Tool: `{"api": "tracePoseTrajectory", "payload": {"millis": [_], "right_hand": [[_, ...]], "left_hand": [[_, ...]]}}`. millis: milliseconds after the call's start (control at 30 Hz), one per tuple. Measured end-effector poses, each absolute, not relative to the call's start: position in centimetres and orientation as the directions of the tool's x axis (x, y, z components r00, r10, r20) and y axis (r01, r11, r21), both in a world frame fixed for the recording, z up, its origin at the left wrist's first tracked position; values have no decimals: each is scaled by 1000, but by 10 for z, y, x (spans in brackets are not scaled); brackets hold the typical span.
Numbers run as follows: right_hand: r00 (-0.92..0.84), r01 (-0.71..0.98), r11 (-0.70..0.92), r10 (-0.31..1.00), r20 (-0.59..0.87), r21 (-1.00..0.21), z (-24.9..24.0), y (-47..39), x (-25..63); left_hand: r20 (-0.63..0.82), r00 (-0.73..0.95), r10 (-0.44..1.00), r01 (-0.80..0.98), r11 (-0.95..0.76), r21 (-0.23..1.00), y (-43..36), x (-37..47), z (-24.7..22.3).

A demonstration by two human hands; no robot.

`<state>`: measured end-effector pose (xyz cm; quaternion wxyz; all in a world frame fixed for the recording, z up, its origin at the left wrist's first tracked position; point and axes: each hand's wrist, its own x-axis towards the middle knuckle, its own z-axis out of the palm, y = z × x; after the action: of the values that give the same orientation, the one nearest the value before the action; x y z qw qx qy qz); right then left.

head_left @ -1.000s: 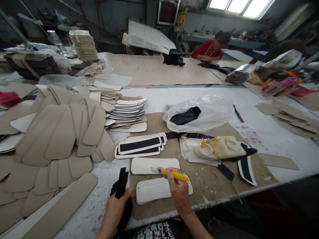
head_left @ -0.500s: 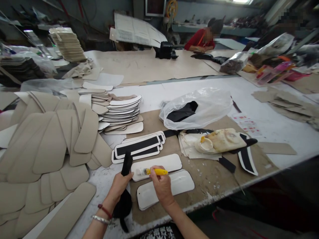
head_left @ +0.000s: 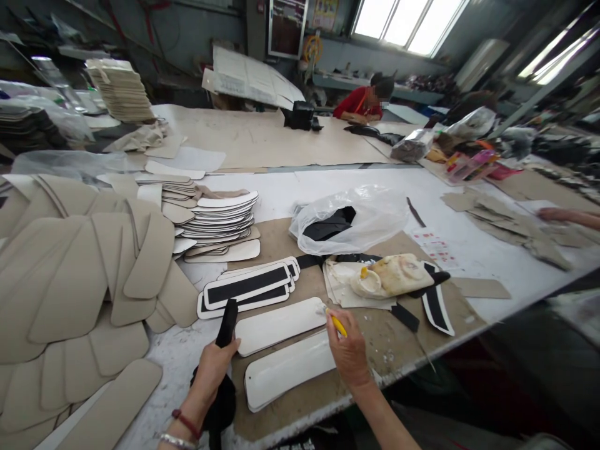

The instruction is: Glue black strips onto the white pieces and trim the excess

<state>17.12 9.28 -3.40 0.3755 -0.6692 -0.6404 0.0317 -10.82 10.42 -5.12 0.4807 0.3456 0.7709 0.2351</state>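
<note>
The surface (head_left: 328, 181) carries a wide spread of beige cut pieces (head_left: 89, 269); a clear plastic bag (head_left: 356, 219) lies beyond 2 white panels (head_left: 281, 350) on brown card; the left hand (head_left: 213, 365) is closed around a black strip (head_left: 227, 322) just beside the panels; the right hand (head_left: 349, 356) grips a yellow-handled brush (head_left: 335, 322), its tip touching the farther panel's right end; no writing is legible.
</note>
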Motion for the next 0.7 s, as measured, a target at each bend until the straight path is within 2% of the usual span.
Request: {"api": "tracePoseTrajectory", "payload": {"millis": [100,167,233,333,400,467,633,700], "right_hand": [[60,898,147,893,446,-414,-33,87,162],[-5,909,181,906,423,-376,-33,80,142],[-47,872,227,921,386,-434,-30,73,114],[-18,710,260,936,352,-654,-19,69,77],[26,611,263,936,351,-747,-11,72,71],[34,610,275,928,371,-743,-6,76,82],[-9,776,269,909,417,-571,-17,79,131],[-18,749,264,925,379,-608,-22,77,130]], "left_hand": [[-570,-292,768,292,639,712,102,-109,-55],[-564,-284,775,277,630,725,101,-109,-57],[-556,-281,783,255,619,743,100,-108,-58],[-549,-271,790,233,608,759,100,-107,-55],[-551,-267,791,232,607,760,100,-106,-53],[-551,-277,787,231,611,757,100,-106,-51],[-548,-301,780,199,614,764,96,-106,-51],[-553,-304,776,187,618,764,95,-106,-53]]}}
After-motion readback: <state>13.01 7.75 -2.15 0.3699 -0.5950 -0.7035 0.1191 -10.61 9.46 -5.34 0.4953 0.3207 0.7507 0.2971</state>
